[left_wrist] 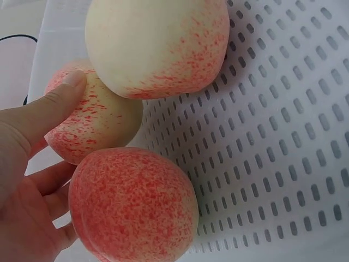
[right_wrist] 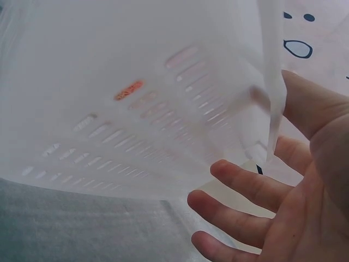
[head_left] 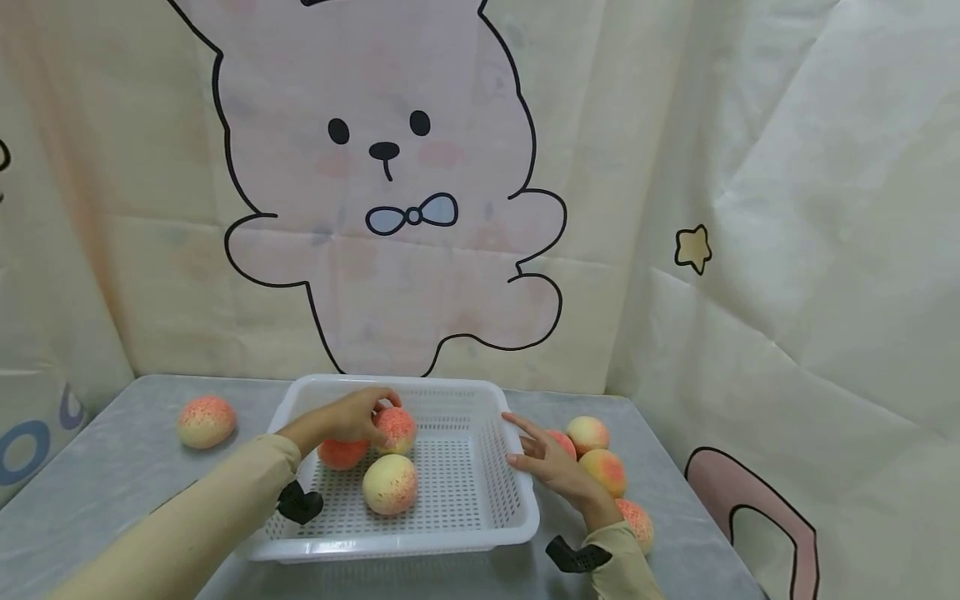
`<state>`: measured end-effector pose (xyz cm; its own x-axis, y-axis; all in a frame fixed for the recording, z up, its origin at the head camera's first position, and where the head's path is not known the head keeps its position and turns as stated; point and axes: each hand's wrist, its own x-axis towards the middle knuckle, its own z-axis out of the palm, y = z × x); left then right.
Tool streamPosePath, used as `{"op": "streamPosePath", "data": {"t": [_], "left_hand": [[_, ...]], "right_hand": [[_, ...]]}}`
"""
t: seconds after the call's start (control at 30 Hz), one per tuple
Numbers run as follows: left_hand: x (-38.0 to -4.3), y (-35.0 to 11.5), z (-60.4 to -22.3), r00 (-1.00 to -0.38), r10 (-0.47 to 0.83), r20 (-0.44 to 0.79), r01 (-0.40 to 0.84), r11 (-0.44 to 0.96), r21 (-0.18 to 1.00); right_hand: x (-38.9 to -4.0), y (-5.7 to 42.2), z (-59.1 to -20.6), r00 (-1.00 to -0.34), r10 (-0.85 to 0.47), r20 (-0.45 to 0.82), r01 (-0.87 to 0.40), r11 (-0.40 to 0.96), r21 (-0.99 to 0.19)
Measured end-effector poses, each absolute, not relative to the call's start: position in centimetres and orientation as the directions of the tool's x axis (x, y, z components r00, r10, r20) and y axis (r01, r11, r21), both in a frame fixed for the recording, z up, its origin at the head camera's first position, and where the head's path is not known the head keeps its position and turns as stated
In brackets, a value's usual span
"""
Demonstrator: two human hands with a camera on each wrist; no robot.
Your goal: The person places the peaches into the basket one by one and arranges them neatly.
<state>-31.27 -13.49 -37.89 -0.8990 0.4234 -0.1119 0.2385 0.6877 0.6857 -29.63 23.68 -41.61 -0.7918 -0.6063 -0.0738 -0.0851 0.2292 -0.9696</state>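
A white plastic basket (head_left: 442, 546) with a slotted floor stands on the grey table. Inside it, my left hand (head_left: 358, 417) grips a peach (head_left: 397, 429), with the thumb laid across its speckled skin. Two more peaches sit beside it: a redder peach (left_wrist: 133, 204), partly under the hand in the head view, and a pale yellow peach (head_left: 390, 485) nearer the front. My right hand (head_left: 555, 462) holds the basket's right rim (right_wrist: 275, 103). Its thumb reaches behind the rim, while the other fingers spread along the outer side.
On the table right of the basket lie several peaches (head_left: 602, 472), one partly hidden behind the right hand. A single peach (head_left: 206, 422) lies left of the basket. A cloth curtain (head_left: 585, 317) with a cartoon bear hangs behind the table.
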Motion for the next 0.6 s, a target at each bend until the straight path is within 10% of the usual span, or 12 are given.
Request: {"op": "streamPosePath", "data": {"t": [0.6], "left_hand": [[-30.62,-13.67,-37.11,-0.904,0.373,-0.208,0.215,0.819,0.532]], "right_hand": [[-29.70,23.71,-41.72,-0.776,-0.628,-0.058,-0.076,0.184,-0.980]]}}
